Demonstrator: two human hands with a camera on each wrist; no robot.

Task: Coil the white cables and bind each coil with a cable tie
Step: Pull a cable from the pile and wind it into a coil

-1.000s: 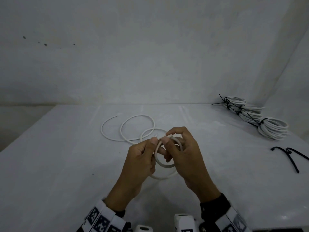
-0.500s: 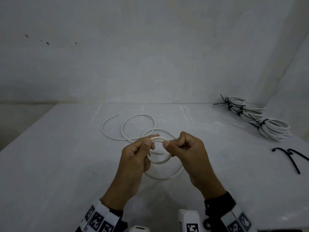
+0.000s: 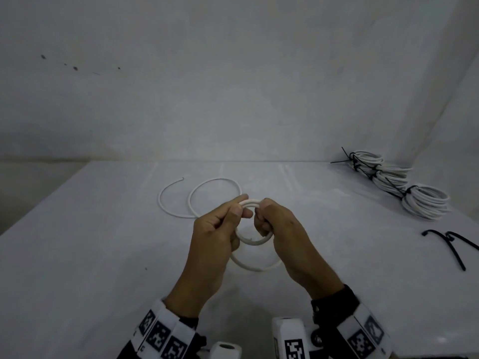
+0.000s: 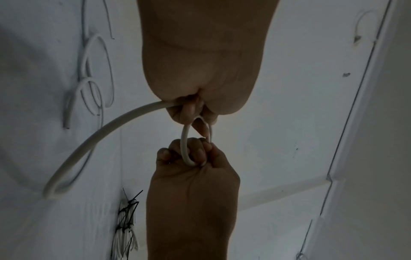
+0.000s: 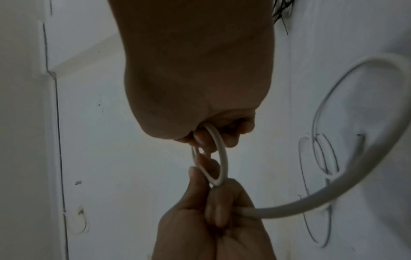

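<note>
Head view, hands: left hand point(image 3: 215, 229) and right hand point(image 3: 282, 229) meet above the middle of the counter point(image 3: 77, 255), each pinching one side of a small coil point(image 3: 252, 240) of white cable point(image 3: 181, 216); probably so the loops stay stacked while more is wound on.
Head view, slack: the uncoiled part lies in loose rings toward the far edge, its free end at the far left.
Head view, done work: tied coils point(image 3: 425, 204) sit in the far right corner; spare black ties point(image 3: 451, 244) lie near the right edge, seemingly kept within reach.
Left wrist view: left hand point(image 4: 195, 70) curls its fingers round the cable point(image 4: 100, 133), which arcs away to the counter; right hand point(image 4: 193, 168) clamps the loop opposite.
Right wrist view: right hand point(image 5: 195, 88) grips the loop point(image 5: 219, 158) between fingers and thumb; left hand point(image 5: 211, 219) holds its other side and the trailing cable.
</note>
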